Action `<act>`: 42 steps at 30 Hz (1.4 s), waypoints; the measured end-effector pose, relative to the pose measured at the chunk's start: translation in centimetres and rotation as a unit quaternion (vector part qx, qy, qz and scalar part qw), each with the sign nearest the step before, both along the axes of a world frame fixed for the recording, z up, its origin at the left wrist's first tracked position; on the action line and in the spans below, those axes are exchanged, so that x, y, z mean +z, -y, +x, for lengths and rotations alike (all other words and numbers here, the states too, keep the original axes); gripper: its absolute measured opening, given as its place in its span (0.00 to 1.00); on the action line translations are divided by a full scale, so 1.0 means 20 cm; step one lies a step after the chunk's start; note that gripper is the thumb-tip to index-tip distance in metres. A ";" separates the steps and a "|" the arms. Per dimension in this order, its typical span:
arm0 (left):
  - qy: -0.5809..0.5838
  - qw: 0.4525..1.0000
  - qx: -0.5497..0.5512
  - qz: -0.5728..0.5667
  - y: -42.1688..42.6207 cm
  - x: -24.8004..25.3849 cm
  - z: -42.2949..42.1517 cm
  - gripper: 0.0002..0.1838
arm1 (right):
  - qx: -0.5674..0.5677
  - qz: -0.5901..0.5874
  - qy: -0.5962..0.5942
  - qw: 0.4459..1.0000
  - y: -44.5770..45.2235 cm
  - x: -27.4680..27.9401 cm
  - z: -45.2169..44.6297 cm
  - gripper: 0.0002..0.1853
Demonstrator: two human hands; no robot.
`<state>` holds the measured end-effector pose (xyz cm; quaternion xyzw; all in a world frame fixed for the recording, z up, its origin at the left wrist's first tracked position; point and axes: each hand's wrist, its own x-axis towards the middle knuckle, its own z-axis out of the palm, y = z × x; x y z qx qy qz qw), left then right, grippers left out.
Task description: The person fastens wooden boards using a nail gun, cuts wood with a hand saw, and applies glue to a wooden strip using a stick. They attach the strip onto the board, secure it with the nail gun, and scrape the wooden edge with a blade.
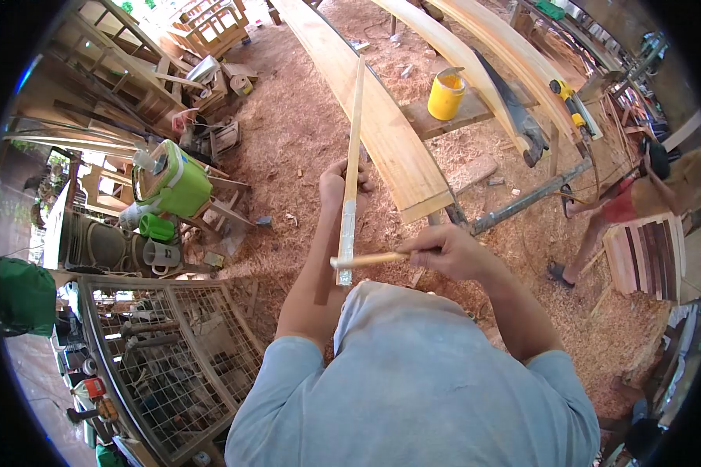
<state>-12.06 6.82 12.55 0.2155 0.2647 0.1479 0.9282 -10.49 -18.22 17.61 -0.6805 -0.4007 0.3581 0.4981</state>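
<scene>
My left hand (335, 183) is closed around a long, narrow wooden strip (356, 124), which points away from me. A shiny, whitish wet layer that looks like glue (347, 233) coats the strip's near end. Pinched in my right hand (450, 253) is a light wooden stick (374, 259), laid crosswise over the coated end. Its tip looks smeared with the same white stuff. Just beyond my hands a broad wooden plank (397, 152) stretches away, its near end close to my right hand.
A yellow can (446, 95) stands on a support board right of the plank. Curved planks (475, 70) and a yellow drill (567, 97) lie farther right. Another person (631, 198) is at the right. A green container (181, 183) and a wire-mesh cabinet (171, 327) are left. Shavings cover the floor.
</scene>
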 end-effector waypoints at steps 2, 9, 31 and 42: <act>0.001 1.000 0.004 -0.009 -0.01 -0.01 0.00 0.10 | 0.098 -0.009 0.027 0.995 0.03 0.07 -0.03 0.13; -0.002 1.000 0.007 0.005 0.00 -0.03 0.02 0.10 | -0.070 -0.078 -0.055 0.993 0.03 -0.02 0.00 0.13; 0.029 0.999 -0.015 -0.018 -0.03 -0.10 -0.02 0.11 | -0.127 -0.051 -0.021 0.990 -0.12 -0.25 0.13 0.16; 0.043 0.999 -0.027 -0.011 -0.06 -0.13 -0.03 0.12 | -0.076 -0.065 -0.007 0.995 -0.13 -0.17 0.21 0.15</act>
